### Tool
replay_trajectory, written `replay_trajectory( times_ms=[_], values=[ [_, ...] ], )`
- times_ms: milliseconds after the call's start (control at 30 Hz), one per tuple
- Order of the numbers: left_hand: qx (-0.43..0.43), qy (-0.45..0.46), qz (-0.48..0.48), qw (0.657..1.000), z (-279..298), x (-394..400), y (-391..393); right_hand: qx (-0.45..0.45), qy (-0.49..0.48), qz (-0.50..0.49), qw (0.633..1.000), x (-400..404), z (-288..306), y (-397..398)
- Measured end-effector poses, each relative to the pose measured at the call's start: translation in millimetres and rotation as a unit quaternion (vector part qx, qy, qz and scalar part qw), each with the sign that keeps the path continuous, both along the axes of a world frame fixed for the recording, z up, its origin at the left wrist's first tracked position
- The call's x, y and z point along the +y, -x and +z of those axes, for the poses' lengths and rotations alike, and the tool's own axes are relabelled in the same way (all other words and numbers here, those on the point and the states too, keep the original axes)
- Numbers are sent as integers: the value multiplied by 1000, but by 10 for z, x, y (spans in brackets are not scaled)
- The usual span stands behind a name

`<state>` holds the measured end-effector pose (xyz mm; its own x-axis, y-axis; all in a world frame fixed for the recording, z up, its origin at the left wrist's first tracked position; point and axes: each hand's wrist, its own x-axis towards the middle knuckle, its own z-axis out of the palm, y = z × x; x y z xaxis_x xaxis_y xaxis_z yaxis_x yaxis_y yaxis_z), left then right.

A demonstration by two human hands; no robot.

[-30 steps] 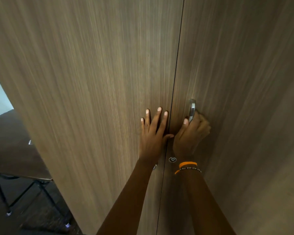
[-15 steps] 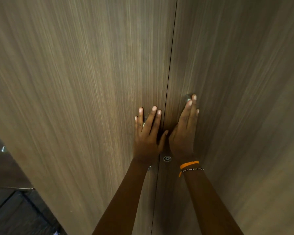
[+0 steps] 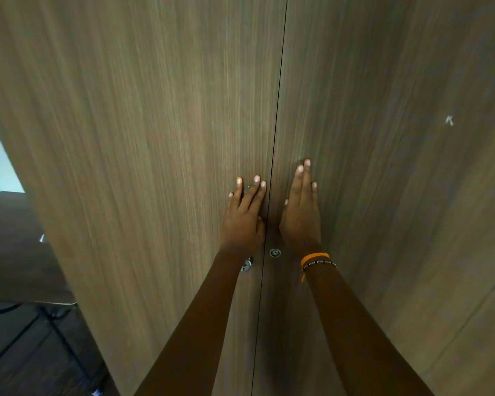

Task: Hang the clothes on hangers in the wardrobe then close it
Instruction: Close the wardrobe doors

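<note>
Both my palms flat on the wardrobe doors, left hand and right hand, fingers straight, gripping nothing. Handles mostly hidden under them; bench cut off lower left.

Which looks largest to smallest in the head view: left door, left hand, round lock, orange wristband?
1. Left door
2. Left hand
3. Orange wristband
4. Round lock, though these last two look close in size.
</note>
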<state>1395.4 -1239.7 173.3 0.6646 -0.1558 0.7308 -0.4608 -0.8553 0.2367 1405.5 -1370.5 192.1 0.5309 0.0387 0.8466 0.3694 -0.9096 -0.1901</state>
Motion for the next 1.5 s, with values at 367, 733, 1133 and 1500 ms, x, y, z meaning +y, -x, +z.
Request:
replay_trajectory(
  times_ms=[367,733,1133,1500],
  values=[
    [17,-1,51,999,458,104,619,56,77,-21,995,178,416,599],
    [-50,18,278,959,558,1183,1577,17,113,196,974,1477,451,1081],
    [-13,31,587,809,234,2578,3977,20,121,517,847,3404,72,2985],
    [-1,46,727,685,-109,3275,7180,25,121,699,704,4727,-296,6085]
  ],
)
